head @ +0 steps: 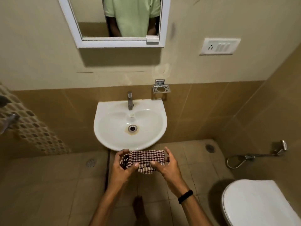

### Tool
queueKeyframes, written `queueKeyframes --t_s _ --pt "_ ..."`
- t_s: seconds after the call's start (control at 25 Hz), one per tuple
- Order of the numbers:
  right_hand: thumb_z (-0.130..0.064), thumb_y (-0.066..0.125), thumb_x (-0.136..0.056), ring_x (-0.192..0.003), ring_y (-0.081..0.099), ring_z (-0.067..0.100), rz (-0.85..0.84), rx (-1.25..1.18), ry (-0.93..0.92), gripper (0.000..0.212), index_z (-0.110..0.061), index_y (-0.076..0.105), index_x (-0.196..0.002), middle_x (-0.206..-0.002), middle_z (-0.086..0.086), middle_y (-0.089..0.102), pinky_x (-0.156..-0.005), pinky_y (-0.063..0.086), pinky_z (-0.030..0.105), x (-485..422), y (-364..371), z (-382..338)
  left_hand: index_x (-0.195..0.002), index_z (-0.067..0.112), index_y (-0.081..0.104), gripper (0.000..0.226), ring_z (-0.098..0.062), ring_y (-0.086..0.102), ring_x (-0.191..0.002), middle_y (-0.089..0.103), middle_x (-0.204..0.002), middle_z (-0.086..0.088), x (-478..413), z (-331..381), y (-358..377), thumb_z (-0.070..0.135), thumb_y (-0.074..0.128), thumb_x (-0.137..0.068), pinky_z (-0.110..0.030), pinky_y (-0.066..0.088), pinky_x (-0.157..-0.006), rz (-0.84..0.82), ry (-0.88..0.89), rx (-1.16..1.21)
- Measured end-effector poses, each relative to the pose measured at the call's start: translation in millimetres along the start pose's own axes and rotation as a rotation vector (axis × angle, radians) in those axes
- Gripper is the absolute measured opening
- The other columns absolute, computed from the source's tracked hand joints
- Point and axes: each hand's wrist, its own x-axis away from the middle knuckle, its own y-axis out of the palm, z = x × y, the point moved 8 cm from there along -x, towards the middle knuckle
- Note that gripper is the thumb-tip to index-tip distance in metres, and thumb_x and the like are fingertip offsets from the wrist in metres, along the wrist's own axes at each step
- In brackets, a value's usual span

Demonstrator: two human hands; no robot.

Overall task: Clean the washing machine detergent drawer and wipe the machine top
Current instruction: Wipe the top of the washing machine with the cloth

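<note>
A brown-and-white checked cloth is stretched between my two hands, just in front of the white wall basin. My left hand grips its bunched left end with fingers and thumb curled round it. My right hand pinches the right end between thumb and fingers; a black band sits on that wrist. A fold of the cloth hangs down between my thumbs. The basin is empty, with a metal tap at its back and a drain in the middle. No washing machine or detergent drawer is in view.
A white closed toilet lid fills the lower right. A hand sprayer with hose hangs on the right wall. A mirror is above the basin, a switch plate to its right, a metal holder by the tap. Tiled floor lies below.
</note>
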Motion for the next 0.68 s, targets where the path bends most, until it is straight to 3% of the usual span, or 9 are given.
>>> queueKeyframes --t_s 0.04,0.12,0.28,0.36,0.56,0.68 --pt "-0.039 0.094 -0.060 -0.123 0.060 0.019 0.021 0.002 0.014 0.118 -0.022 0.025 -0.154 -0.140 0.007 0.055 -0.101 0.053 0.047 -17 -4 -9 -0.129 0.019 0.056 0.069 -0.019 0.067 -0.113 0.066 -0.124 -0.004 -21 5 12 0.009 0.091 -0.071 -0.035 0.060 -0.091 -0.027 -0.015 0.003" --pt "-0.029 0.092 -0.068 -0.117 0.064 0.020 0.084 -0.005 0.015 0.102 -0.026 0.029 -0.148 -0.134 0.006 0.057 -0.096 0.056 0.046 -53 -18 -30 -0.131 0.024 0.055 0.063 -0.016 0.064 -0.114 0.062 -0.127 0.001 -62 20 36 -0.004 0.081 -0.080 -0.041 0.060 -0.093 -0.068 -0.029 0.024" --pt "-0.009 0.085 -0.077 -0.105 0.066 0.016 0.196 0.000 -0.061 0.069 -0.023 0.042 -0.129 -0.122 0.003 0.060 -0.085 0.060 0.034 -127 -41 -77 -0.134 0.025 0.053 0.062 -0.011 0.060 -0.117 0.057 -0.133 0.004 -147 50 78 -0.004 0.076 -0.085 -0.025 0.061 -0.083 -0.113 0.018 -0.030" --pt "-0.010 0.084 -0.078 -0.105 0.066 0.015 0.232 -0.009 -0.069 0.068 -0.022 0.041 -0.130 -0.121 0.001 0.061 -0.084 0.060 0.032 -153 -48 -93 -0.133 0.027 0.053 0.061 -0.013 0.060 -0.119 0.055 -0.135 0.003 -179 63 93 -0.003 0.075 -0.086 -0.022 0.060 -0.081 -0.117 0.020 -0.047" --pt "-0.007 0.083 -0.078 -0.109 0.066 0.019 0.270 0.007 -0.102 0.067 -0.022 0.043 -0.130 -0.120 0.001 0.064 -0.092 0.058 0.045 -248 -72 -130 -0.135 0.025 0.051 0.060 -0.012 0.058 -0.115 0.057 -0.126 0.006 -270 96 139 -0.006 0.071 -0.088 -0.020 0.057 -0.081 -0.091 0.018 -0.084" --pt "-0.005 0.080 -0.080 -0.110 0.064 0.015 0.273 0.050 -0.141 0.064 -0.021 0.045 -0.132 -0.122 -0.001 0.063 -0.089 0.059 0.036 -307 -81 -156 -0.133 0.027 0.048 0.060 -0.001 0.056 -0.109 0.056 -0.122 0.011 -321 114 166 -0.003 0.072 -0.087 -0.017 0.053 -0.084 -0.053 0.052 -0.128"
